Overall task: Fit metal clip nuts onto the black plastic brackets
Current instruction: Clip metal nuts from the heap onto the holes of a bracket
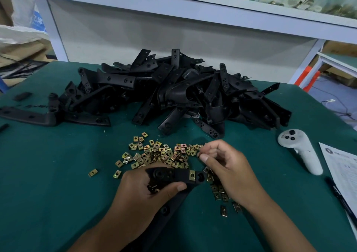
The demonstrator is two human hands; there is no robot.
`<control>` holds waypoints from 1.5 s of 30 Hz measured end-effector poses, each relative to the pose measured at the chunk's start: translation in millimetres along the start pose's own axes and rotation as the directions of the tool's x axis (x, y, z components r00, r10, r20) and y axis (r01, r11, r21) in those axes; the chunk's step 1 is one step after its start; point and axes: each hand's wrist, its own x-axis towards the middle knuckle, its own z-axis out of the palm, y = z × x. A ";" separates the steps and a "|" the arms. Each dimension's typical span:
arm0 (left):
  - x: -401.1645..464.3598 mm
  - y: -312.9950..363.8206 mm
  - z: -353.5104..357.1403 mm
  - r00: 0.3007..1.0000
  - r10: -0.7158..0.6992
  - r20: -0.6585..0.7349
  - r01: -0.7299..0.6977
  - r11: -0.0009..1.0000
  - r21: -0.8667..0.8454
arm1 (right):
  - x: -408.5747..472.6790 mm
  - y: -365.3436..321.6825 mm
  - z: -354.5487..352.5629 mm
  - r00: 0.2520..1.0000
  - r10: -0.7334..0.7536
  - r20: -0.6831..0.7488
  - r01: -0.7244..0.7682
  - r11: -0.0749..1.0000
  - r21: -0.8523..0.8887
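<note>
My left hand (143,192) grips a black plastic bracket (172,175) near the table's front. One brass-coloured clip nut (192,175) sits clipped on the bracket's right end, and more nuts show under my left palm. My right hand (228,166) hovers just right of the bracket with fingers curled, thumb and forefinger pinching at a small clip nut (199,154) at the edge of the loose nut pile (154,153). A big heap of black brackets (173,93) lies behind the nuts.
The green table mat (48,174) carries a white handheld controller (301,149) at the right, with a printed sheet (342,166) and a black pen (340,197) beyond it. A long bracket (29,115) lies at the left. A white shelf frame (173,6) stands behind.
</note>
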 end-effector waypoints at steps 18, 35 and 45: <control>0.3 -5.8 1.3 0.995 0.042 0.095 -0.046 0.998 0.039 | -2.8 -20.4 -3.2 0.990 0.074 0.117 -0.117 0.901 0.417; -1.4 -5.9 4.4 0.959 0.122 0.256 -0.158 0.979 0.125 | -9.9 -37.4 3.9 0.954 0.066 0.293 -0.220 0.817 0.533; -4.5 -9.1 6.5 0.984 0.003 0.180 0.006 0.999 -0.046 | -13.1 -39.9 6.4 0.958 0.050 0.282 -0.183 0.864 0.468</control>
